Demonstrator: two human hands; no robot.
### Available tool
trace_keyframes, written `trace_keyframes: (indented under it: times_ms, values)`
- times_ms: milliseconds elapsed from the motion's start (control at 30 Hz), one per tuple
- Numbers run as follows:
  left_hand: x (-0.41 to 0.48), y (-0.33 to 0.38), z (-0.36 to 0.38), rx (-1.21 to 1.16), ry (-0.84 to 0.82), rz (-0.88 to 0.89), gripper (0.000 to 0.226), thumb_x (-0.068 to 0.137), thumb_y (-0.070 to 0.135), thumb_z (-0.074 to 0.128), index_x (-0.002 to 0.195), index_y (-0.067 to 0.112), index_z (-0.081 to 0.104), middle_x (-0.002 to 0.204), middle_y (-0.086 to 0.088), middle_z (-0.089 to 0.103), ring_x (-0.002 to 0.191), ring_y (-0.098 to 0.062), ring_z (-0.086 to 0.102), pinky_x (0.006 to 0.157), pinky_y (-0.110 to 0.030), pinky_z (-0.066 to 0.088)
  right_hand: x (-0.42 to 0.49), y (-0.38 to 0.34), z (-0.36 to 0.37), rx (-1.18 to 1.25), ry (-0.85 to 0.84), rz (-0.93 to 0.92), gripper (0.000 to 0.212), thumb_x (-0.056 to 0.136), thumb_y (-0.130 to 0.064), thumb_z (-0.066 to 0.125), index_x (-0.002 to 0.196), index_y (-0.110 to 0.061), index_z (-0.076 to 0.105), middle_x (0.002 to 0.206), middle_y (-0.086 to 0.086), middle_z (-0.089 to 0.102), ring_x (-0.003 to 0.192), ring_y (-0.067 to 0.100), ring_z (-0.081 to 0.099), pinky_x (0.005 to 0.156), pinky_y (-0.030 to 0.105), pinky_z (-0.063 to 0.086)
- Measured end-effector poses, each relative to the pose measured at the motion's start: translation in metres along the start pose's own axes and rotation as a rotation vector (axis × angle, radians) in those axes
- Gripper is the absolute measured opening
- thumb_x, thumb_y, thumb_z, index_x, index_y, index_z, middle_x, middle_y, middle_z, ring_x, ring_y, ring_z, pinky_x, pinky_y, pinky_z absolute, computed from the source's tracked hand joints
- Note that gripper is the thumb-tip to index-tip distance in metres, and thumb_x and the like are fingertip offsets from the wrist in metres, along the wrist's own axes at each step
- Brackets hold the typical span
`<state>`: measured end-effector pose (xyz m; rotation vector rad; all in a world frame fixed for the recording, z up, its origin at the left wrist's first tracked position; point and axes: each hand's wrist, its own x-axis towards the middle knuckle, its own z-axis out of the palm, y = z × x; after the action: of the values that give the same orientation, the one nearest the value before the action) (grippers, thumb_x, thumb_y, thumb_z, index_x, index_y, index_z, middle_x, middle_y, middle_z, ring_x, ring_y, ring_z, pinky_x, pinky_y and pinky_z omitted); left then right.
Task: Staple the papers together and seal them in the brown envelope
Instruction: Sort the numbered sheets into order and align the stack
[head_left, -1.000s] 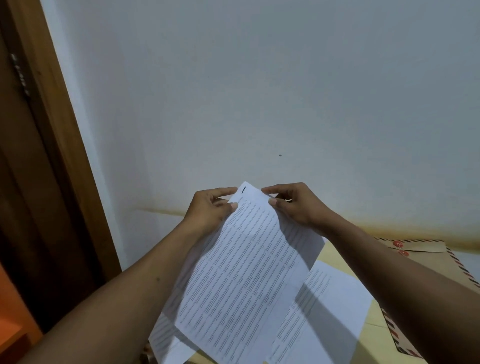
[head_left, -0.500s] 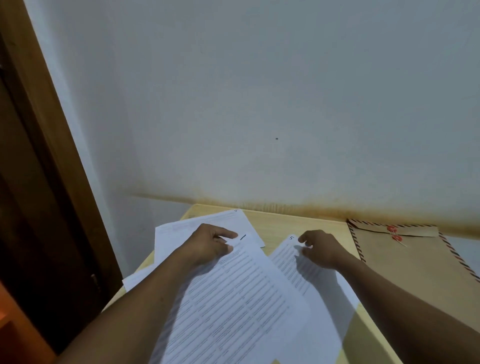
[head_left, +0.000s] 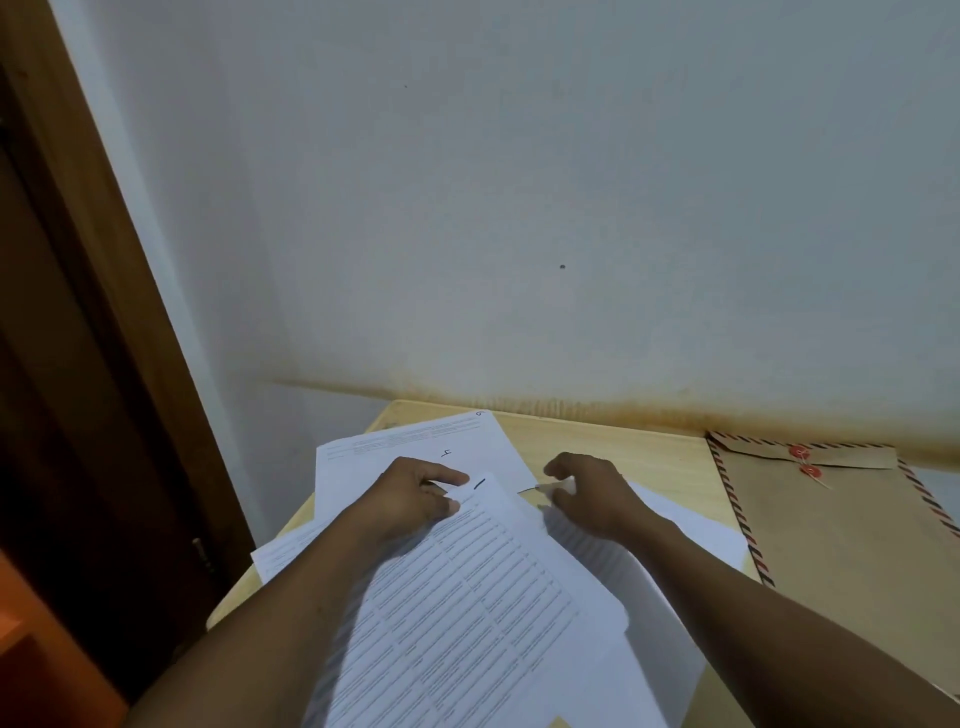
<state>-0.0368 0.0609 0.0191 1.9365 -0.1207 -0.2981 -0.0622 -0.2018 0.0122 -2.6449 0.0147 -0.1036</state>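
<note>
Now papers (head_left: 467, 597) rest on worktop (head_left: 649, 447), left hand (head_left: 410, 493) pinching; right hand (head_left: 592, 493) lets go, curls over sheet (head_left: 691, 525) at their 3 o'clock, grip unclear, so still collating.

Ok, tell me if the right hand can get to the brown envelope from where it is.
Probably yes. The brown envelope lies flat just beside the right hand, with only loose paper between, though that hand seems to hold a sheet.
</note>
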Motion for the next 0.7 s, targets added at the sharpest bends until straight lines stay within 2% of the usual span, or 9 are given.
trace_keyframes:
  times_ms: [67, 167, 267, 333, 400, 467, 567, 633, 700]
  values:
    - [-0.003, -0.003, -0.017, -0.017, 0.014, -0.013, 0.028, 0.085, -0.005, 0.078, 0.099, 0.019, 0.081, 0.08, -0.014, 0.068, 0.086, -0.022, 0.068, 0.085, -0.025, 0.056, 0.007, -0.02, 0.01, 0.058, -0.026, -0.004, 0.039, 0.091, -0.032, 0.063, 0.128, -0.021, 0.061, 0.129, 0.0, 0.063, 0.118, 0.021, 0.057, 0.098, 0.035, 0.046]
    - [-0.01, -0.011, -0.04, -0.055, 0.045, -0.047, 0.027, 0.086, -0.011, 0.073, 0.105, 0.008, 0.078, 0.08, -0.016, 0.063, 0.082, -0.023, 0.068, 0.074, -0.019, 0.057, 0.014, -0.041, 0.031, 0.045, -0.069, 0.033, 0.049, 0.083, -0.036, 0.07, 0.129, -0.023, 0.058, 0.128, 0.001, 0.062, 0.118, 0.022, 0.058, 0.097, 0.036, 0.048]
    - [-0.014, -0.024, -0.055, -0.107, 0.06, -0.078, 0.028, 0.086, -0.012, 0.072, 0.104, 0.008, 0.078, 0.091, -0.025, 0.068, 0.102, -0.039, 0.073, 0.096, -0.035, 0.057, 0.017, -0.052, 0.048, -0.016, -0.043, 0.059, 0.056, 0.079, -0.035, 0.076, 0.129, -0.022, 0.056, 0.126, 0.002, 0.062, 0.119, 0.023, 0.056, 0.094, 0.037, 0.05]
    - [-0.015, -0.03, -0.062, -0.111, 0.068, -0.086, 0.028, 0.086, -0.011, 0.073, 0.103, 0.01, 0.079, 0.094, -0.029, 0.069, 0.108, -0.044, 0.07, 0.101, -0.04, 0.056, 0.02, -0.055, 0.054, -0.017, -0.027, 0.063, 0.061, 0.08, -0.032, 0.077, 0.134, -0.021, 0.052, 0.128, 0.005, 0.061, 0.118, 0.025, 0.056, 0.093, 0.039, 0.05]
    - [-0.017, -0.031, -0.065, -0.074, 0.076, -0.081, 0.027, 0.087, -0.006, 0.075, 0.105, 0.013, 0.079, 0.092, -0.03, 0.07, 0.102, -0.038, 0.073, 0.101, -0.039, 0.057, 0.022, -0.056, 0.054, -0.027, -0.041, 0.066, 0.071, 0.08, -0.032, 0.078, 0.141, -0.02, 0.044, 0.133, 0.007, 0.057, 0.122, 0.028, 0.053, 0.095, 0.041, 0.049]
    - [-0.018, -0.031, -0.066, -0.056, 0.068, -0.07, 0.027, 0.087, -0.002, 0.075, 0.105, 0.018, 0.079, 0.088, -0.023, 0.069, 0.097, -0.034, 0.073, 0.102, -0.039, 0.056, 0.023, -0.056, 0.052, -0.059, -0.052, 0.074, 0.077, 0.08, -0.035, 0.078, 0.144, -0.021, 0.04, 0.135, 0.007, 0.055, 0.126, 0.029, 0.05, 0.097, 0.043, 0.048]
    - [-0.017, -0.029, -0.064, -0.043, 0.073, -0.057, 0.028, 0.087, 0.001, 0.077, 0.104, 0.022, 0.08, 0.092, -0.026, 0.072, 0.103, -0.03, 0.073, 0.105, -0.037, 0.053, 0.023, -0.058, 0.051, -0.137, -0.053, 0.073, 0.067, 0.082, -0.035, 0.074, 0.139, -0.022, 0.043, 0.127, 0.004, 0.061, 0.121, 0.027, 0.054, 0.096, 0.043, 0.048]
    - [-0.018, -0.027, -0.061, -0.016, 0.077, -0.051, 0.028, 0.087, 0.004, 0.078, 0.104, 0.025, 0.08, 0.089, -0.019, 0.074, 0.103, -0.022, 0.073, 0.103, -0.034, 0.053, 0.022, -0.06, 0.052, -0.156, -0.042, 0.072, 0.06, 0.082, -0.032, 0.072, 0.135, -0.021, 0.046, 0.121, 0.004, 0.063, 0.115, 0.027, 0.056, 0.093, 0.042, 0.048]
    - [-0.017, -0.027, -0.06, -0.006, 0.082, -0.044, 0.027, 0.087, 0.005, 0.079, 0.103, 0.026, 0.08, 0.082, -0.012, 0.071, 0.096, -0.021, 0.072, 0.1, -0.034, 0.053, 0.021, -0.061, 0.054, -0.144, -0.029, 0.077, 0.06, 0.081, -0.031, 0.072, 0.134, -0.022, 0.045, 0.12, 0.003, 0.064, 0.114, 0.028, 0.056, 0.092, 0.042, 0.047]
